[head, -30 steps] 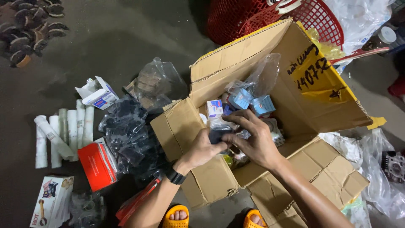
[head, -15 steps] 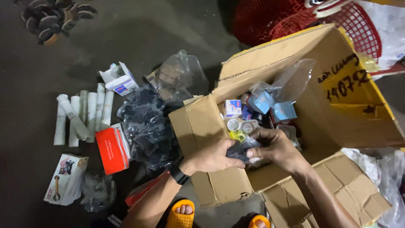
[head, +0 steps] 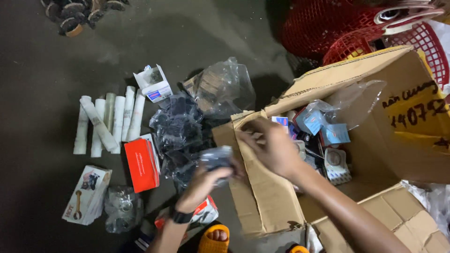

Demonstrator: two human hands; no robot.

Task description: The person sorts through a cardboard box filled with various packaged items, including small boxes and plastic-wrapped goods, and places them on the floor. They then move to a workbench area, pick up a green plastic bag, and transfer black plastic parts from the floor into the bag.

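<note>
My left hand (head: 202, 183) holds a small clear plastic bag of dark parts (head: 216, 158) just outside the left flap of an open cardboard box (head: 267, 201). My right hand (head: 272, 146) rests on that flap's upper edge, fingers curled over the rim. Inside the box lie small blue boxes (head: 311, 121), a round white part in a bag (head: 335, 161) and a crumpled clear bag (head: 356, 100). A black watch is on my left wrist.
On the dark floor left of the box: a pile of black bagged parts (head: 178, 131), a red box (head: 140, 165), several white tubes (head: 110, 122), a small white box (head: 153, 84), a white carton (head: 86, 194), a clear bag (head: 220, 86). Red baskets (head: 337, 33) stand behind.
Both hands were inside the box on a bagged item. My left hand has lifted the small bag out to the left over the flap; my right hand moved to the flap edge.
</note>
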